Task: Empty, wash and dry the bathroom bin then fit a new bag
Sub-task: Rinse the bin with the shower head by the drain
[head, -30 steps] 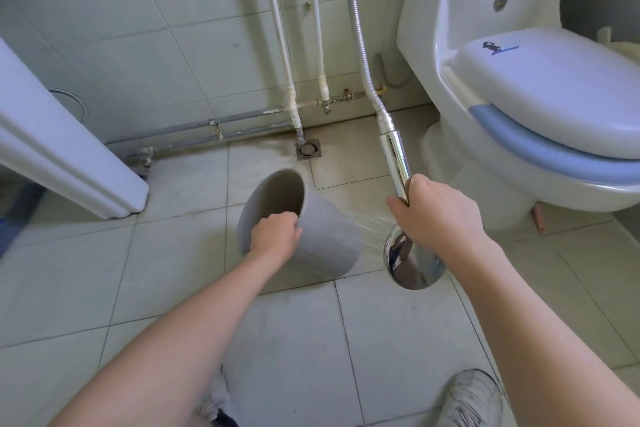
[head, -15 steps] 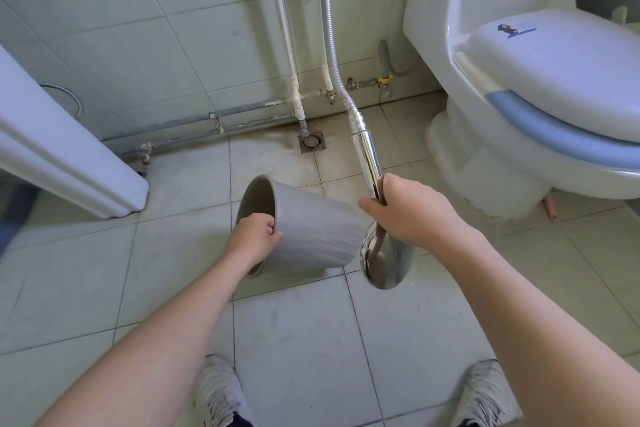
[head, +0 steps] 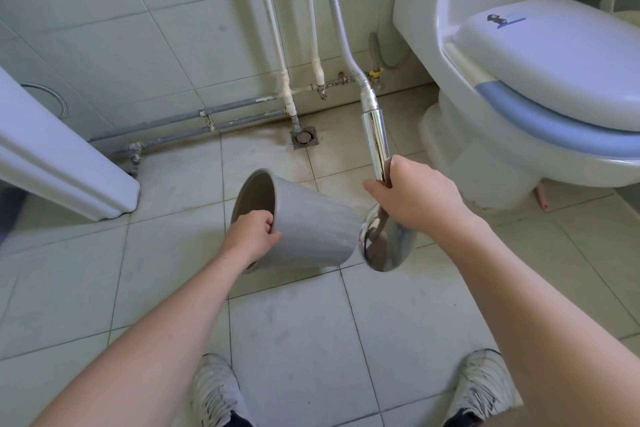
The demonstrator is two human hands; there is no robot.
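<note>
Grey bin (head: 304, 225) tipped sideways at frame centre, left hand (head: 251, 236) pinching its rim. Right hand (head: 415, 199) clenched round chrome shower head (head: 384, 243), touching bin's base. Floor drain (head: 304, 138) above, toilet (head: 519, 87) upper right, white sneakers (head: 214, 388) below.

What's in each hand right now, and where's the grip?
The left hand holds the grey bin by its rim, fingers hooked inside the mouth. The right hand grips the chrome shower head by its handle.
</note>
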